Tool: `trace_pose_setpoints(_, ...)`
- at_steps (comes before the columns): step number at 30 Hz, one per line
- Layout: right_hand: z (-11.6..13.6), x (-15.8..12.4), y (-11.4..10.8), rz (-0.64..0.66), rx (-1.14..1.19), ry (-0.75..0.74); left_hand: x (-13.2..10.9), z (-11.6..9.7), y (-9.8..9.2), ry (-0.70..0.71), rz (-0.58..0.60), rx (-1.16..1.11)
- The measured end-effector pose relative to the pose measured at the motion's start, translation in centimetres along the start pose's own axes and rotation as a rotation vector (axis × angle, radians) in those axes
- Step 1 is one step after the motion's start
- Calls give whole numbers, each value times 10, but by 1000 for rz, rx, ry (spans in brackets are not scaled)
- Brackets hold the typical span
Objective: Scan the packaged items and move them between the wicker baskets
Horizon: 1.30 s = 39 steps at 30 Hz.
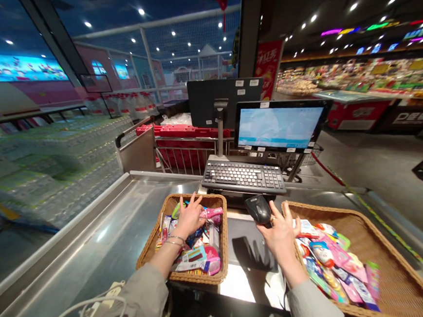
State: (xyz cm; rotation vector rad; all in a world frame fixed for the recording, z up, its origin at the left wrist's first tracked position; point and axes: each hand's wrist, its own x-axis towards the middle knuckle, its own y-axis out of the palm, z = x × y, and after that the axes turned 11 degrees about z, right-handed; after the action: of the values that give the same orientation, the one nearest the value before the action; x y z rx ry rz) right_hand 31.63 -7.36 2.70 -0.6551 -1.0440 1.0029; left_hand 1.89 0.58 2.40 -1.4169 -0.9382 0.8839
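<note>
My left hand [190, 219] is over the smaller wicker basket [142, 259], with its fingers stretched out and apart among small colourful packaged goods. A pink tube-shaped item [213, 212] lies beside its fingertips. A pink round-ended pack [212, 260] and a light blue card pack [193, 258] are nearer the basket's front. My right hand [281, 233] is around a black barcode scanner [258, 209], whose handle is mostly hidden by the hand. Just right of that hand is a larger wicker basket [395, 261], with several toy-like packages [323, 253] gathered at its left side.
A black keyboard [242, 174] and a lit monitor [280, 126] stand behind the baskets, with a second screen's dark back [225, 101] beside them. The metal counter [104, 240] has a raised left edge. White cables [98, 304] hang at lower left; a shopping cart [185, 153] stands beyond.
</note>
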Motion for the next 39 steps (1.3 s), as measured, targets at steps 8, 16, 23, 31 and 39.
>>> trace_pose_setpoints(8,3,-1,-3,8,-3,-31,0,0,-13,10,-67,-66)
trace_pose_setpoints(16,3,-2,-3,23,-6,-68,12,-7,-13,55,-263,-45)
trace_pose_setpoints(23,7,-1,-4,22,13,-81,20,-20,-19,74,-315,-52)
trace_pose_setpoints(31,9,-1,-6,55,23,-126,24,-32,-28,73,-345,-52)
trace_pose_setpoints(39,15,-1,-10,81,28,-154,25,-38,-30,94,-370,-31)
